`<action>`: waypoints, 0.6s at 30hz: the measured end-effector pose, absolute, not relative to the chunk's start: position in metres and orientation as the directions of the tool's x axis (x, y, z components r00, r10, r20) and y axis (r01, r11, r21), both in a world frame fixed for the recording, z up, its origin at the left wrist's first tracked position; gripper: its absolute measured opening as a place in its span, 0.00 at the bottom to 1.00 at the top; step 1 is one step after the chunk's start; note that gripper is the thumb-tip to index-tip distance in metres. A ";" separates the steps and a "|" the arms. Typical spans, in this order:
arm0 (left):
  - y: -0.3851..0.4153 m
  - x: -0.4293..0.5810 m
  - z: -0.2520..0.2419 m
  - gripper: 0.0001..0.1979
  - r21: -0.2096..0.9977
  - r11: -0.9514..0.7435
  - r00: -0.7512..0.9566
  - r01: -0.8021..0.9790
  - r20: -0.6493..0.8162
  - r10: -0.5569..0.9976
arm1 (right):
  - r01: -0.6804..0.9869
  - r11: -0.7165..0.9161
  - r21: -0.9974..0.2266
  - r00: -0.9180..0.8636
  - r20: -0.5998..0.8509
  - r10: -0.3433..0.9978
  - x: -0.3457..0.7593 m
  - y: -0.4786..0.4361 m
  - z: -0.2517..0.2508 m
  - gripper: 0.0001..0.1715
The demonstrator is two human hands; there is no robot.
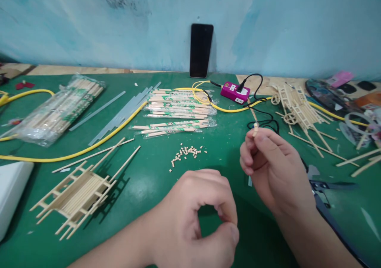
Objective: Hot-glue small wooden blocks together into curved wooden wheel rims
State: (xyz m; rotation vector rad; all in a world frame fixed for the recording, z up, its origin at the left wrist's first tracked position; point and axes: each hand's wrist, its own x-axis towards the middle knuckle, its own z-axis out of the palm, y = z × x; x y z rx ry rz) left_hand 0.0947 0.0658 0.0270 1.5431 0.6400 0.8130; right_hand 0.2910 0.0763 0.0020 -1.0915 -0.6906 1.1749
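Observation:
My right hand (276,165) pinches a small pale wooden piece (255,129) upright between thumb and fingers. Whether it is one piece or two joined bits, I cannot tell. Lower and nearer to me, my left hand (205,216) has thumb and index finger pressed together in a ring; anything at their tips is hidden. Beyond the left hand lies a loose scatter of tiny cut wooden bits (186,153) on the green table top (149,173). At the left stands a small cart model (80,196) built of wooden sticks, its two long shafts pointing away from me.
Wrapped chopsticks (178,105) lie mid-table; a bagged bundle (65,109) and translucent glue sticks (119,113) are left. A yellow cable (119,129) runs to a purple power strip (235,92). A phone (201,50) leans on the wall. Right are a wheeled stick model (297,105) and pliers-like tool (327,204).

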 end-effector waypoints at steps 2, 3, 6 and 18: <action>0.068 0.097 0.024 0.11 0.999 -0.037 0.623 0.024 0.014 0.782 | -0.387 0.012 -0.922 0.333 -0.127 0.934 0.293 0.080 0.004 0.10; 0.070 0.098 0.022 0.13 0.997 0.033 0.593 0.065 -0.066 0.802 | -0.393 0.005 -0.920 0.340 -0.140 0.930 0.293 0.081 0.005 0.11; 0.077 0.100 0.015 0.25 0.978 0.208 0.355 0.030 -0.205 0.912 | -0.397 -0.020 -0.918 0.309 -0.154 0.939 0.292 0.079 0.004 0.10; 0.090 0.096 0.008 0.09 0.887 0.362 0.212 -0.285 -0.311 0.927 | -0.332 -0.042 -0.942 0.098 -0.079 0.992 0.286 0.065 -0.003 0.08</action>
